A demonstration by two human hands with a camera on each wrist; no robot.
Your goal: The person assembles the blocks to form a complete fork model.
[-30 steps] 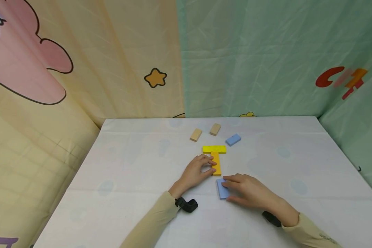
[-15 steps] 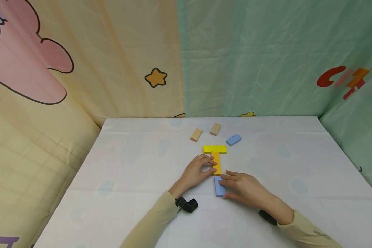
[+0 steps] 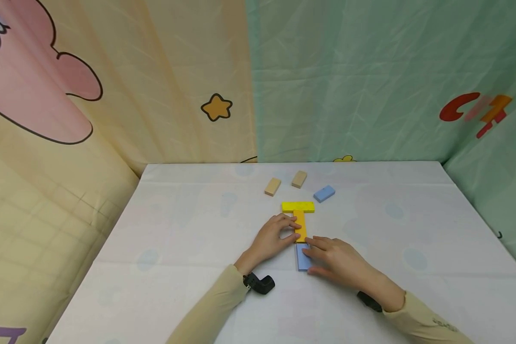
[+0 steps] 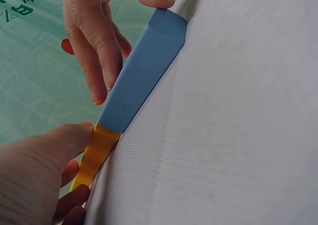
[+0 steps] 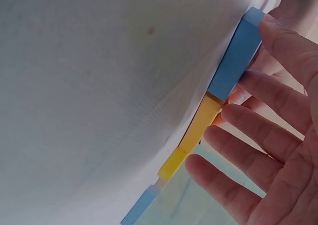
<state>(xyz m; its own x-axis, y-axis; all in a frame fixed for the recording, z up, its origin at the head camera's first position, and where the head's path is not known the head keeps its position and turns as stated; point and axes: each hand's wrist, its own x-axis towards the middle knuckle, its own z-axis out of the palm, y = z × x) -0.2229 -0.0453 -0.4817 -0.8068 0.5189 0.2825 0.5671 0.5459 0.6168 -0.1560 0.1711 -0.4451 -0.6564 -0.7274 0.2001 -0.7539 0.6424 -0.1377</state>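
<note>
A yellow block (image 3: 298, 207) lies crosswise with an orange block (image 3: 301, 222) running from it toward me, forming a T. My left hand (image 3: 293, 230) rests its fingers on the orange block (image 4: 97, 150), thumb by its near end. A light blue block (image 3: 300, 260) lies flat with its far end against the orange block's near end. My right hand (image 3: 320, 252) lies over the blue block with straight fingers. Its thumb touches the near corner of the blue block (image 4: 141, 81), and its fingers run along the far side. In the right wrist view the blue block (image 5: 236, 61), orange block (image 5: 201, 123) and yellow block (image 5: 173, 164) line up.
Two tan blocks (image 3: 272, 187) (image 3: 298, 179) and a second blue block (image 3: 324, 193) lie beyond the T on the white table (image 3: 189, 229). Patterned curtains close in the back and both sides. A black camera (image 3: 260, 283) sits on my left wrist.
My right hand has slid the light blue block forward and left until it meets the orange block's near end. My left hand has stayed on the orange block.
</note>
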